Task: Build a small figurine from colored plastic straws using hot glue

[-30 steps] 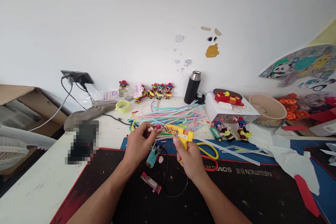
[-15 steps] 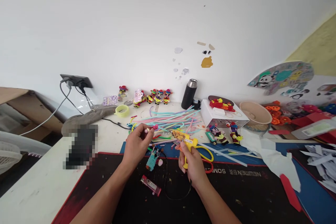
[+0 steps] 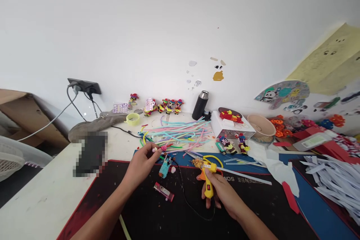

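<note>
My left hand (image 3: 140, 165) pinches a small pink and white craft piece (image 3: 161, 148) between its fingertips, above the near end of a heap of pastel strips (image 3: 180, 133). My right hand (image 3: 221, 191) is wrapped round the handle of a yellow glue gun (image 3: 206, 174), which lies low on the black mat (image 3: 253, 210) with its nozzle pointing away to the left. A teal figure (image 3: 164, 168) and a pink lighter (image 3: 164, 191) lie on the mat between my hands.
A black flask (image 3: 200, 105), a white box (image 3: 229, 129), a beige bowl (image 3: 261, 125) and small figures (image 3: 168, 105) stand along the wall. A blurred dark item (image 3: 91, 153) lies left. White paper strips (image 3: 334, 176) pile at right. Yellow-handled scissors (image 3: 215, 159) lie behind the gun.
My right hand has brought the glue gun down and back to the mat, away from the piece in my left hand. The view has turned to the right.
</note>
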The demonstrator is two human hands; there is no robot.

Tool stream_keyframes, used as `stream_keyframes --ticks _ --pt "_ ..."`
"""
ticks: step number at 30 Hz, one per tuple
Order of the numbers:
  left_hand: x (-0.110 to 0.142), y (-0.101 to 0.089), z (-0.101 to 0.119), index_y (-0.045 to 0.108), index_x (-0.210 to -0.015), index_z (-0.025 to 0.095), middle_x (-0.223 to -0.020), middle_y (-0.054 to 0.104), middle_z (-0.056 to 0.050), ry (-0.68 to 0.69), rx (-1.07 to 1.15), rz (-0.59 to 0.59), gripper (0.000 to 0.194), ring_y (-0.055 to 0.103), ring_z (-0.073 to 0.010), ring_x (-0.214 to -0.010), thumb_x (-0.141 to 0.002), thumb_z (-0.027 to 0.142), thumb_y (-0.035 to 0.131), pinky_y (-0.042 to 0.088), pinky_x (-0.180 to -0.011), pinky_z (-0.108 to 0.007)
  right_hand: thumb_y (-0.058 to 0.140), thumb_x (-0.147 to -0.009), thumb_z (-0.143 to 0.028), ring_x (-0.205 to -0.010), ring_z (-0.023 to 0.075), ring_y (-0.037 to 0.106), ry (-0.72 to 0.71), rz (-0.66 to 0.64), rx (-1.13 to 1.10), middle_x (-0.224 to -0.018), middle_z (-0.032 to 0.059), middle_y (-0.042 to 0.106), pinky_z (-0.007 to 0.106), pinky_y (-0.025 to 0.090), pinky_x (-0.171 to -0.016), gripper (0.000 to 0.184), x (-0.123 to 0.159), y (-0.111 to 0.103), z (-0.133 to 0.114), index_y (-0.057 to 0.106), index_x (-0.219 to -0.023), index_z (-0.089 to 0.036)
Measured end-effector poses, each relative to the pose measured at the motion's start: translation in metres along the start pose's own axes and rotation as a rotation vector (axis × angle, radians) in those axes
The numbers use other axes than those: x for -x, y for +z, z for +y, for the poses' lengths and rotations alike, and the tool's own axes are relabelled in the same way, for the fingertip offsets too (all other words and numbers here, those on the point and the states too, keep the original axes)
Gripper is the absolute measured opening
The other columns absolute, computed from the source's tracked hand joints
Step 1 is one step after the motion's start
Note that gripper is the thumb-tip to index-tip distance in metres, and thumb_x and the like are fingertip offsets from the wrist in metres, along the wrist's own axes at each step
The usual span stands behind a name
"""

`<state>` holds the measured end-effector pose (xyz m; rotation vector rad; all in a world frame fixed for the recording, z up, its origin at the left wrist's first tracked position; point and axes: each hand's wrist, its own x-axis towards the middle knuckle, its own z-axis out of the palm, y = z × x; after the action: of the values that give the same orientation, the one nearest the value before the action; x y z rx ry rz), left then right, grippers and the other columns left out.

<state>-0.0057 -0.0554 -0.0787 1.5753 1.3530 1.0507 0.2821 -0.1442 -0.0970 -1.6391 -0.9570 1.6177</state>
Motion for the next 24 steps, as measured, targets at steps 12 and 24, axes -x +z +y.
stream_keyframes --ticks 12,24 --pt "0.028 -0.023 -0.022 0.062 -0.082 0.022 -0.069 0.056 0.002 -0.087 -0.172 -0.063 0.045 0.053 -0.0197 -0.066 -0.09 0.065 0.053 0.037 -0.062 -0.027 0.048 -0.097 -0.07 -0.053 0.0175 0.055 -0.319 0.221 0.651 -0.058 0.0014 0.06 0.027 0.037 -0.052 0.058 0.011 -0.02 -0.004 0.065 -0.069 -0.021" --pt "0.03 -0.017 -0.02 0.059 -0.083 0.023 -0.074 0.067 0.0 -0.154 -0.181 -0.14 0.034 0.065 -0.0217 -0.071 -0.091 0.056 0.054 0.045 -0.068 -0.03 0.054 -0.101 -0.048 -0.042 0.0121 0.047 -0.201 -0.072 0.464 -0.051 -0.0042 0.058 0.024 0.035 -0.049 0.034 0.008 0.062 0.002 0.071 -0.099 -0.019"
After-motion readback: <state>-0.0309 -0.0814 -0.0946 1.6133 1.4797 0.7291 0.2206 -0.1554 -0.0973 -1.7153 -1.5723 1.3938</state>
